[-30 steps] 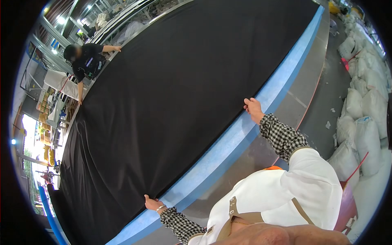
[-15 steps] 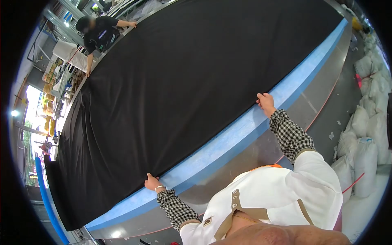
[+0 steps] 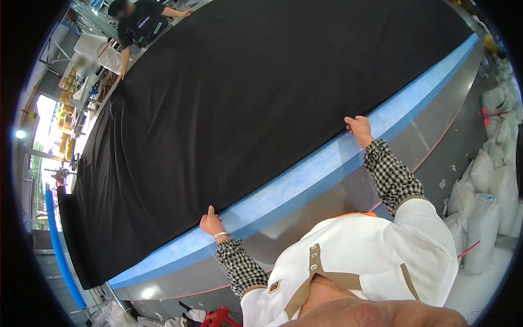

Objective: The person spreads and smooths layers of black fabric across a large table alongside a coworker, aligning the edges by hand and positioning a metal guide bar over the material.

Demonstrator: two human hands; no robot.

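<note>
A wide sheet of black fabric [image 3: 261,98] covers most of the long table, with folds and ripples towards its left end. My left hand [image 3: 211,222] grips the near edge of this fabric, fingers closed and thumb up. Further right, my right hand [image 3: 359,130] pinches the same edge. Beneath the black fabric, a light blue layer [image 3: 289,189] shows as a strip along the near side. Both forearms wear black-and-white checked sleeves.
Across the table a co-worker [image 3: 143,24] in dark clothing has both hands at the fabric's far edge. The grey tabletop [image 3: 327,204] borders me. White sacks [image 3: 482,218] are piled at right. A blue tube [image 3: 61,253] and a red object [image 3: 220,318] lie at lower left.
The view has shifted a little. My left hand's thumb now points up more, and the fabric's near edge between my hands looks straighter. Both hands still hold the edge.
</note>
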